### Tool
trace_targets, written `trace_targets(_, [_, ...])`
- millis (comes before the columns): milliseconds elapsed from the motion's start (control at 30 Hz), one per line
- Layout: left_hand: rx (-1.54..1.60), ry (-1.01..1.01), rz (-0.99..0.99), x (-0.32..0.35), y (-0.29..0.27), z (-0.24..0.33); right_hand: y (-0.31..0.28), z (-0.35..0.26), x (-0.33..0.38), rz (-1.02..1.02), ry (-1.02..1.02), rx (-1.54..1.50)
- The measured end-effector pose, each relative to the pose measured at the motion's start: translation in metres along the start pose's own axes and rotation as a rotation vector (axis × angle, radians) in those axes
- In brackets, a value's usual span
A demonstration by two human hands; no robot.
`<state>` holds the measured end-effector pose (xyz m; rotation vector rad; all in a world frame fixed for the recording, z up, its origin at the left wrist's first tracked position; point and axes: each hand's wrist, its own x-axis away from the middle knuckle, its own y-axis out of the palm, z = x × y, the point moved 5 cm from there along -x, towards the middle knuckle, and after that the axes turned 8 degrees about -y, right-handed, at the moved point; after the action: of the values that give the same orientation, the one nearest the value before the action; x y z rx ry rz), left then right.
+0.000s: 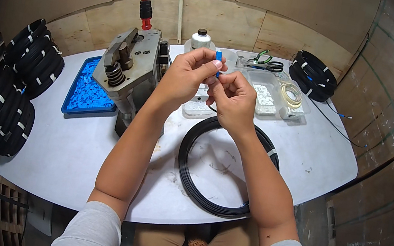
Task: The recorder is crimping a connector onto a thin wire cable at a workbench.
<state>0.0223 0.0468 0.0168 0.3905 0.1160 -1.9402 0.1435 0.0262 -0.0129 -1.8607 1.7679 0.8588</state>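
Head view: the left hand (188,74) pinches a small blue piece (219,56) upright, best held steady and square, while the right hand (236,106) curls close below, its exact grip hidden, and a black cable coil (185,155) lies nearer the body on the table (314,155).

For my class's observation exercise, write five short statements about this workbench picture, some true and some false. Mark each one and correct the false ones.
1. The left hand and right hand meet at a small blue piece. True.
2. The black cable loop nearest the person lies inside the blue tray. False: the loop lies on the white table.
3. The blue tray stands to the left of the metal press. True.
4. The press's handle is green. False: it is black and red.
5. The white bottle has a dark cap. True.
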Motion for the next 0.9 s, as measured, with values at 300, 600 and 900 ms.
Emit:
trace_targets(300, [0.019, 0.000, 0.015, 0.004, -0.006, 0.007, 0.004, 0.009, 0.000, -0.125, 0.076, -0.067])
trace_targets(600, [-0.180, 0.072, 0.147, 0.008, 0.002, 0.012, -0.001, -0.001, -0.001, -0.027, 0.089, 0.026])
trace_targets(900, [-0.147, -0.012, 0.045, 0.004, 0.000, 0.005, -0.003, 0.005, -0.002, -0.016, 0.137, -0.091])
